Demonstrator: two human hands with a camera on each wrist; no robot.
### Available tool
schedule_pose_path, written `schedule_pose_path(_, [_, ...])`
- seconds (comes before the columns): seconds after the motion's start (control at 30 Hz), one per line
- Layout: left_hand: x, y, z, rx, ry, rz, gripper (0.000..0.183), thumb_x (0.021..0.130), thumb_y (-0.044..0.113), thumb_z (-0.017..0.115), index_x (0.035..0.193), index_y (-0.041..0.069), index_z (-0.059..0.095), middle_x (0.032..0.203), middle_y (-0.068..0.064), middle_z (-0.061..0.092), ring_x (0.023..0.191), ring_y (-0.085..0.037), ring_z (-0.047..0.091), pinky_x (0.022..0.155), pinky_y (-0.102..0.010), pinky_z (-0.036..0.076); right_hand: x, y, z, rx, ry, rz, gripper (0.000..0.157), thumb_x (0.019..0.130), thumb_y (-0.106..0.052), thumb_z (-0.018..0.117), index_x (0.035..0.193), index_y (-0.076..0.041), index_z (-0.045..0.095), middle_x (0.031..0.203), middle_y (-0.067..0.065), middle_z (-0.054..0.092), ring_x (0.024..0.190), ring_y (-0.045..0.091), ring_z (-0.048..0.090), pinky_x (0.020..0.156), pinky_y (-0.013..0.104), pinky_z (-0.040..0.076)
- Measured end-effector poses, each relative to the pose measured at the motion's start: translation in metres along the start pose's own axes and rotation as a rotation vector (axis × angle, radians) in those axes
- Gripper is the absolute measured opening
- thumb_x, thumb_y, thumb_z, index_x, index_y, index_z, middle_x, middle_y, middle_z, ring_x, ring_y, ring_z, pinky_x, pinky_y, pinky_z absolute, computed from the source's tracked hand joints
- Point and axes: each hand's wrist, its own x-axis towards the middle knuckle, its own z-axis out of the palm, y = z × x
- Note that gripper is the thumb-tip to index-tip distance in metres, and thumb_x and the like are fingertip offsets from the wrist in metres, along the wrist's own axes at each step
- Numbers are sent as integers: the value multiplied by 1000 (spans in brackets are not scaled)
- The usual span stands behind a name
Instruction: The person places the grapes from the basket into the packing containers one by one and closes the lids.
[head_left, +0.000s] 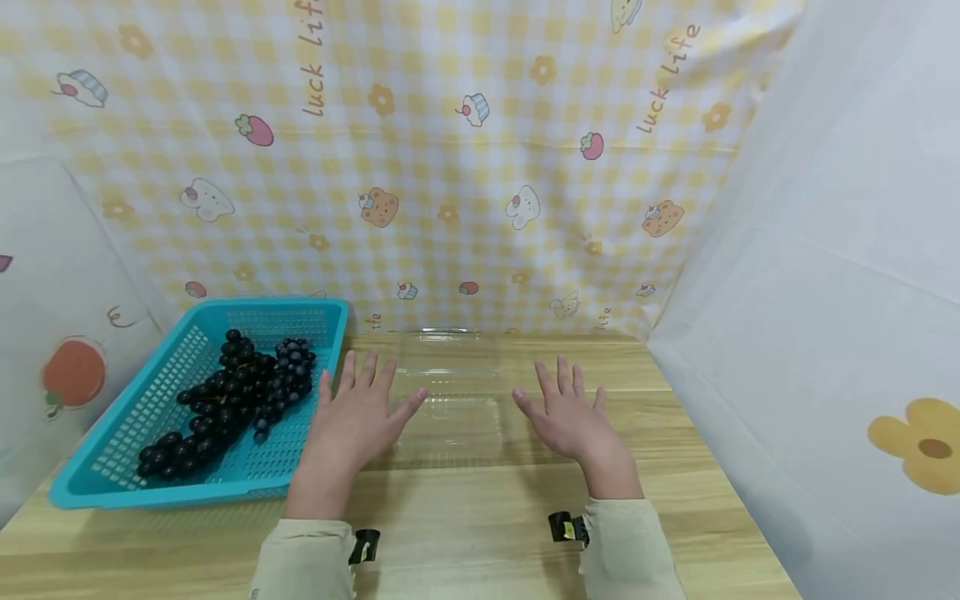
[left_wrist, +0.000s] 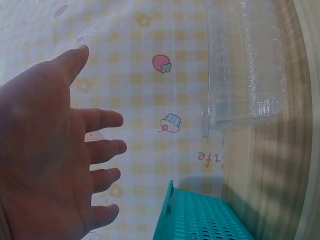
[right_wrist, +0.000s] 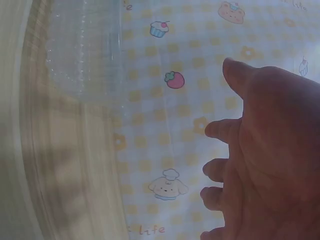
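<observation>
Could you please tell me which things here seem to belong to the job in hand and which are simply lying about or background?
Likely the job:
clear plastic container, between the left hand and right hand
dark grapes, in the basket
turquoise basket, beside the left hand

Probably just background:
yellow-checked printed cloth, behind
wood-grain tabletop, underneath
</observation>
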Motion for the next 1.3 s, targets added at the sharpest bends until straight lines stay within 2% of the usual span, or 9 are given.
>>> schedule_pose_path(0.2, [-2,0,-1,0,3,12,91,106,75,35,172,15,18,180,-19,6,165,-47,-7,129,-73,-7,2,-3,8,20,-30,-12,93,106,-75,34,173,-18,6,178,24,-8,166,47,-7,124,82,-3])
schedule_pose_path(0.4, [-5,-1,3,-5,-5,17,91,106,74,35,172,13,18,179,-20,10,165,-48,-5,129,-75,-4,6,-5,27,66,-65,-4,103,100,-80,43,174,-18,4,177,29,-2,165,50,2,126,81,6])
schedule_pose_path(0.6, [-7,-1,15,-10,-23,27,91,106,75,34,171,12,22,179,-19,11,165,-47,-4,130,-72,0,8,-7,42,102,-81,7,109,96,-80,52,174,-18,7,176,32,7,162,54,17,121,83,20])
schedule_pose_path(0.8, [-8,-2,30,-29,-54,46,89,108,70,36,169,7,25,179,-22,9,165,-48,2,132,-70,6,8,-11,48,97,-107,14,113,95,-83,51,173,-17,3,176,32,8,159,58,22,116,80,35])
schedule_pose_path(1.03, [-11,-8,44,-46,-62,40,84,111,62,35,169,1,22,177,-27,11,164,-50,9,132,-69,14,14,-14,56,76,-125,6,121,91,-84,57,173,-13,2,175,32,11,159,56,24,116,77,38])
schedule_pose_path(1.3, [-13,-12,47,-51,-54,28,82,112,55,40,168,-2,20,175,-30,14,164,-51,11,132,-67,16,18,-11,63,97,-145,-1,131,85,-86,63,173,-13,-2,175,31,12,159,56,25,117,77,38])
